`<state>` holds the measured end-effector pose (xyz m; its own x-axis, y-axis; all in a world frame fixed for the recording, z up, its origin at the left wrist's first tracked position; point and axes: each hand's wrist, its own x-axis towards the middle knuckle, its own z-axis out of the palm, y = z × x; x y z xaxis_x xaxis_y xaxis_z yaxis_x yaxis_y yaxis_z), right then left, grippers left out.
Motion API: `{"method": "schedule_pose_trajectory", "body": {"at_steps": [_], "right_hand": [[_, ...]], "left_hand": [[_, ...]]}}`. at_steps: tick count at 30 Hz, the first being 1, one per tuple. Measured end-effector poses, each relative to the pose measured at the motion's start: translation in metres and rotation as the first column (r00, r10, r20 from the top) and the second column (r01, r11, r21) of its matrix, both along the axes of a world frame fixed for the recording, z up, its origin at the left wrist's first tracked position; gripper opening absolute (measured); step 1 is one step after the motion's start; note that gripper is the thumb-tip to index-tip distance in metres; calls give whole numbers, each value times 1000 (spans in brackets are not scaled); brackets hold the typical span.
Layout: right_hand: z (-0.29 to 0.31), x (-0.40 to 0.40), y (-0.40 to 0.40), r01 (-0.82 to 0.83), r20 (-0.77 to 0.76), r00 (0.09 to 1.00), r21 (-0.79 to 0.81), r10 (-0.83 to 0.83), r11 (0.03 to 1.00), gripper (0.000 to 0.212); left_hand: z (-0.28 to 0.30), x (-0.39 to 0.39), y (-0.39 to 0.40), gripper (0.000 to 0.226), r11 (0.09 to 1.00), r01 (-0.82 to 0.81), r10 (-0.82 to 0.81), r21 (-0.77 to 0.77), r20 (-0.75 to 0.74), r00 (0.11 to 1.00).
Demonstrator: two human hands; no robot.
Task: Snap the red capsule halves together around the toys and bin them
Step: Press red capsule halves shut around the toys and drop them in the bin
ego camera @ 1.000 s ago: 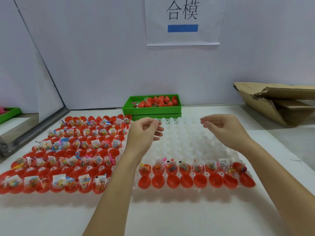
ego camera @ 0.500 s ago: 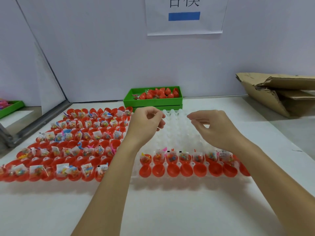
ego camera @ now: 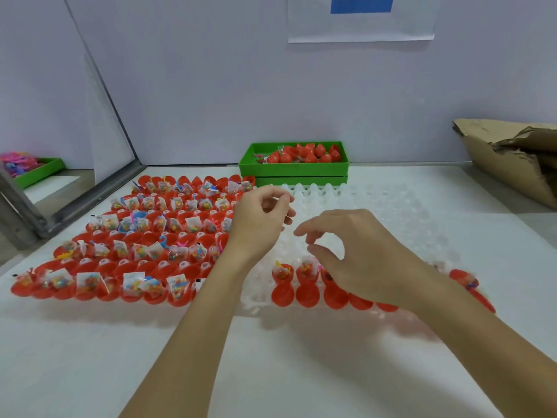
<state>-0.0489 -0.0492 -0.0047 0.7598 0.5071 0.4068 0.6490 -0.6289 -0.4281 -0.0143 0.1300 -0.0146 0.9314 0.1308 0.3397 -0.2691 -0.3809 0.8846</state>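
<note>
Right hand (ego camera: 355,254) has dropped toward near row of red capsule halves (ego camera: 307,285) in clear tray (ego camera: 391,212); left hand (ego camera: 259,218) hovers. Both grips loose, holding nothing. Next pickup likely; green bin (ego camera: 294,168) behind.

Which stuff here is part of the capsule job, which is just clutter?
Job:
- open red capsule halves with bagged toys
- clear tray holding them
- full tray of halves on the left
- green bin with closed capsules
- left hand, right hand, both empty

Clutter:
- cardboard box
- wall sign
- far-left green tray
</note>
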Motion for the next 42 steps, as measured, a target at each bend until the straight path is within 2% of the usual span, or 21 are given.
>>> {"method": "schedule_pose_trajectory", "body": {"at_steps": [7,14,17,23,28,32,36,40,42], "right_hand": [[-17,1,30,-80,-140,988,-138,61,987,40],[-22,-1,36,-51,-174,984,-100,33,994,30],[-18,-3,37,-51,-212,977,-115,25,992,40],[-9,-5,34,-72,-155,987,-172,45,982,42],[-6,-4,33,-72,-88,994,-99,64,992,40],[-5,1,28,-61,-41,997,-9,61,998,33],[-2,13,6,34,60,997,122,-42,992,23],[-7,23,-18,145,16,988,226,-152,963,19],[-8,26,-24,192,-26,981,282,-192,940,18]], "left_hand": [[1,-2,3,18,996,-34,35,-78,8,999],[3,-1,6,19,986,-66,63,-152,-26,998],[3,-1,6,20,985,-60,56,-160,-31,998],[4,-2,5,20,983,-58,53,-176,-34,998],[5,-3,5,20,980,-42,36,-195,-32,999],[5,-3,3,22,968,35,-52,-247,-65,996],[3,-2,-2,26,941,123,-164,-314,-108,981],[3,-6,-9,28,933,195,-245,-304,-138,960],[4,-10,-14,23,921,247,-302,-300,-152,941]]}}
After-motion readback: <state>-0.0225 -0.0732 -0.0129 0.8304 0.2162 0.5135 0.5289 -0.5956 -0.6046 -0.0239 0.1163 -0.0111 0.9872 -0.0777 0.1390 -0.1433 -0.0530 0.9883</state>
